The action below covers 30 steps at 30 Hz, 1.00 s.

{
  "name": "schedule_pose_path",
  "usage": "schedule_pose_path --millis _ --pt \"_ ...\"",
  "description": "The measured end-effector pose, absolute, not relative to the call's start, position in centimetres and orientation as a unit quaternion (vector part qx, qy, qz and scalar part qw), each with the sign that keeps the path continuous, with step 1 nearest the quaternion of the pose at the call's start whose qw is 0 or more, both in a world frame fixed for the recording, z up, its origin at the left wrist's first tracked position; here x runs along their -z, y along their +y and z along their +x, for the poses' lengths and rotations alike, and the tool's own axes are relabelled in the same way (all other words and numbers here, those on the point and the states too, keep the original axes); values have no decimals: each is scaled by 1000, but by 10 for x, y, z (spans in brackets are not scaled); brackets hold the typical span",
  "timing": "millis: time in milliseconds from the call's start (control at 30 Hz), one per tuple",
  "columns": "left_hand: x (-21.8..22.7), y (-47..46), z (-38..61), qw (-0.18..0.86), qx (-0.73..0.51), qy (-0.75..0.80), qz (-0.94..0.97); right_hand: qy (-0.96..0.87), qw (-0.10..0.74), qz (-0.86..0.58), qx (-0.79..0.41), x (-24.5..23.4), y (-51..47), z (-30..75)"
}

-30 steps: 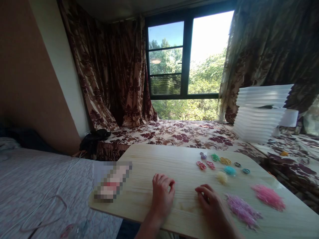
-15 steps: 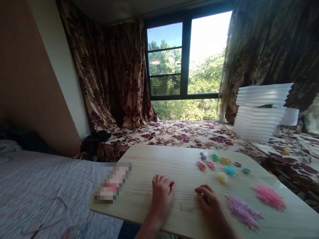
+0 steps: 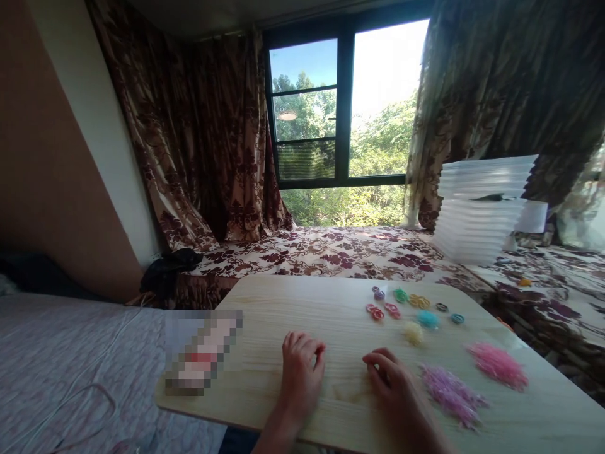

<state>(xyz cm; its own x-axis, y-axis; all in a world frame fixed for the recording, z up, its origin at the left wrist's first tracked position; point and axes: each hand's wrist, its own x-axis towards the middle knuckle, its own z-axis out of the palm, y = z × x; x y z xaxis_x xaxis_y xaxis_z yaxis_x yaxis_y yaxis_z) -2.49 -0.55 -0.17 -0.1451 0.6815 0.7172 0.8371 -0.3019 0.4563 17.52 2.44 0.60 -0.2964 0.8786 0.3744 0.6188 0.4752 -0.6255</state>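
My left hand (image 3: 302,369) rests on the light wooden table (image 3: 265,296) near its front edge. Its fingers are curled, with the thumb brought up close to the index finger, and nothing shows in them. To its right, my right hand (image 3: 390,378) also lies on the tabletop, loosely closed, thumb and index finger forming a small loop with no object visible. Just beyond the right hand is a pile of purple translucent strips (image 3: 451,394). A pink pile (image 3: 498,364) lies farther right. Behind them sit a pale yellow clump (image 3: 413,333) and a turquoise clump (image 3: 428,320).
Small coloured rings lie at the back right, among them red ones (image 3: 375,311), yellow ones (image 3: 418,301) and a green bunch (image 3: 400,294). A pixelated flat item (image 3: 205,353) occupies the table's left end. White ribbed foam sheets (image 3: 479,214) stand on the window ledge. A cable (image 3: 111,343) crosses the bed.
The whole view has shifted slightly, so the table and its contents appear a little farther left. Both hands keep the same pose on the tabletop.
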Motion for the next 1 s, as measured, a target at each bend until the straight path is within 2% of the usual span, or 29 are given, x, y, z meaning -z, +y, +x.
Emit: schedule_pose_path --millis 467,1000 --pt "-2 -8 -25 91 477 -587 -648 -788 355 -473 -172 -7 23 174" --pt "-16 -14 -2 41 424 -583 -692 -795 367 -442 -196 -10 15 174"
